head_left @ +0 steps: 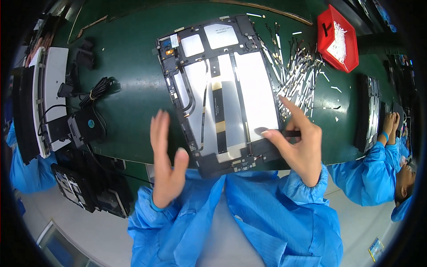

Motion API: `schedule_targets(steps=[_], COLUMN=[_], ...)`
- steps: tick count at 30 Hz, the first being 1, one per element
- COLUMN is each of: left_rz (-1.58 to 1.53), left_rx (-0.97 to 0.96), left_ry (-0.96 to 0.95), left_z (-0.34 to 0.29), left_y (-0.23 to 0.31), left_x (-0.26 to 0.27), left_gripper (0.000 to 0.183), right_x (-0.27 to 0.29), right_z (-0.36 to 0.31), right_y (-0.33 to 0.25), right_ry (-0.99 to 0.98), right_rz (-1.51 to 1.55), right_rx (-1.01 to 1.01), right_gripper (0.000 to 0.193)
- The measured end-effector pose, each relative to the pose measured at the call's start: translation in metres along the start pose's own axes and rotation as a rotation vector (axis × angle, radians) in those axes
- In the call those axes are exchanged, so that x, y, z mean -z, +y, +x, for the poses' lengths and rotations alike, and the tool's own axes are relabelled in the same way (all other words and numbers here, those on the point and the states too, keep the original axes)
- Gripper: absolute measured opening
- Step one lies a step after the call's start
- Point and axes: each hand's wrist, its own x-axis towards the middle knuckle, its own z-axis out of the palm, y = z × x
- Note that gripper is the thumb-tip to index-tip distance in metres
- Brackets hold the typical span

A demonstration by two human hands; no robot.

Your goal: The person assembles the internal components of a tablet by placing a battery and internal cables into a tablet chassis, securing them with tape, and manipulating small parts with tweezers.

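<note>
An opened tablet-like device (255, 89) lies before me on the green bench, its inside facing up. It has a black frame, large silvery battery panels, dark flat cables and a board at the far left corner. Beside its near left edge is my left hand (168, 164), open, fingers stretched and holding nothing. At the near right edge of the device is my right hand (304, 144). Its thumb lies over the panel and its index finger points toward the strips. A short dark piece (292, 133) shows among its curled fingers; I cannot make out what it is.
Right of the device lies a heap of thin white-and-black strips (300, 84). A red bin (324, 42) holds small white pieces. Adapters with coiled black cable (95, 91) and upright panels (55, 93) stand left. A dark device stack (369, 113) and a co-worker's hands (390, 123) are right.
</note>
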Motion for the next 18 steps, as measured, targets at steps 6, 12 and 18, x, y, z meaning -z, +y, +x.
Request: schedule_targets(steps=[6, 12, 18], left_rz=[-0.305, -0.935, -1.166], left_rx=[0.148, 0.194, 0.137], left_ry=[0.066, 0.277, 0.083], left_z=[-0.016, 0.002, 0.182], left_y=[0.03, 0.061, 0.055], left_x=[-0.026, 0.013, 0.037], left_gripper=[0.077, 0.077, 0.03], right_x=[-0.002, 0.022, 0.037], right_z=[0.002, 0.011, -0.003], right_y=[0.014, 0.006, 0.023], right_ry=[-0.149, -0.249, -0.062], right_rz=[0.259, 0.83, 0.714], right_rx=[-0.029, 0.095, 0.101], right_gripper=[0.065, 0.063, 0.044])
